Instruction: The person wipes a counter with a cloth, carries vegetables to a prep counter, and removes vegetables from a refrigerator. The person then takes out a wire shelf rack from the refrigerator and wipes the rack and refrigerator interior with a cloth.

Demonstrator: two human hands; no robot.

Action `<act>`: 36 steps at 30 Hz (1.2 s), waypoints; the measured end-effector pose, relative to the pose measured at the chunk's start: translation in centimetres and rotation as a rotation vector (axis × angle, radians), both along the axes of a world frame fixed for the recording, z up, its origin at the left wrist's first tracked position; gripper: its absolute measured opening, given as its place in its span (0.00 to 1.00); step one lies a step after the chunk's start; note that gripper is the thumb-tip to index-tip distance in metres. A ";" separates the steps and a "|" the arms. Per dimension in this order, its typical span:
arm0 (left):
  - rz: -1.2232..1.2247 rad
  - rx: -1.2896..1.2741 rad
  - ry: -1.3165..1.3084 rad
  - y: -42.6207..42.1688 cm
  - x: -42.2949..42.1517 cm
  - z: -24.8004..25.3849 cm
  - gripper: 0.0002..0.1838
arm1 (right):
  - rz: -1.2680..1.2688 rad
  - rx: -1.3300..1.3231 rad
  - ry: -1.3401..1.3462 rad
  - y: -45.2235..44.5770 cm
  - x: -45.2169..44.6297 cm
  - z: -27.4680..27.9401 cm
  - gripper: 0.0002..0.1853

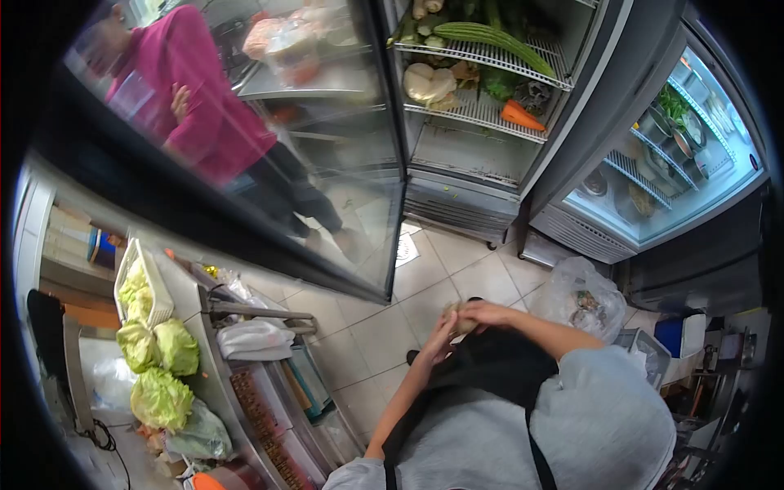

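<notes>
In front of my dark apron [482, 367], both hands meet around a small, roundish, pale brown item [465, 325]. Its kind I cannot make out, since fingers cover much of it. My left hand [441, 339] is closed on its left side. From the upper right, my right hand [485, 313] grips the same item with bent fingers. Beyond the hands stands an open fridge with wire shelves [490, 119], bearing a carrot [523, 116], a long ridged green gourd [494, 41] and other vegetables.
The open glass door [351, 204] juts in from the left; a person in a pink top [196, 90] shows through it. Lettuces [163, 398] lie on the left counter [214, 359]. A plastic bag [576, 298] stands at right, below a second fridge [678, 147].
</notes>
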State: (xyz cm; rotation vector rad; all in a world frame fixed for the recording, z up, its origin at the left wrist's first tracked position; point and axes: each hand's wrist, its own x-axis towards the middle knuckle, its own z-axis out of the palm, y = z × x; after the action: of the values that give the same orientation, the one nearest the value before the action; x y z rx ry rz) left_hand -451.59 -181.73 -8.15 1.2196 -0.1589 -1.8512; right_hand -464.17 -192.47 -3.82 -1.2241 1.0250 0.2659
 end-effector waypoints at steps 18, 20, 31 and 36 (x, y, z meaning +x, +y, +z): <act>0.135 0.208 -0.311 -23.7 -5.6 -22.1 0.26 | 0.160 -1.303 0.392 -49.7 -5.0 -29.3 0.14; 0.030 0.046 -0.429 -31.2 -4.2 -20.0 0.28 | 0.145 -1.320 0.376 -48.5 -5.1 -29.7 0.12; 0.586 0.174 0.008 -45.0 -4.9 -26.8 0.29 | 0.061 -1.368 0.089 -36.1 -3.7 -23.2 0.13; 0.551 0.196 0.220 -43.7 -4.0 -26.4 0.29 | -0.001 -0.647 -0.220 -36.7 -2.5 -26.7 0.11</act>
State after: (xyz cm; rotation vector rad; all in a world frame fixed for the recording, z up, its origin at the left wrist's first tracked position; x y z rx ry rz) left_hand -455.55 -225.41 -34.53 1.0443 0.4487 -1.5158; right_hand -466.72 -229.20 -30.49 -1.7871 0.9454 -0.2222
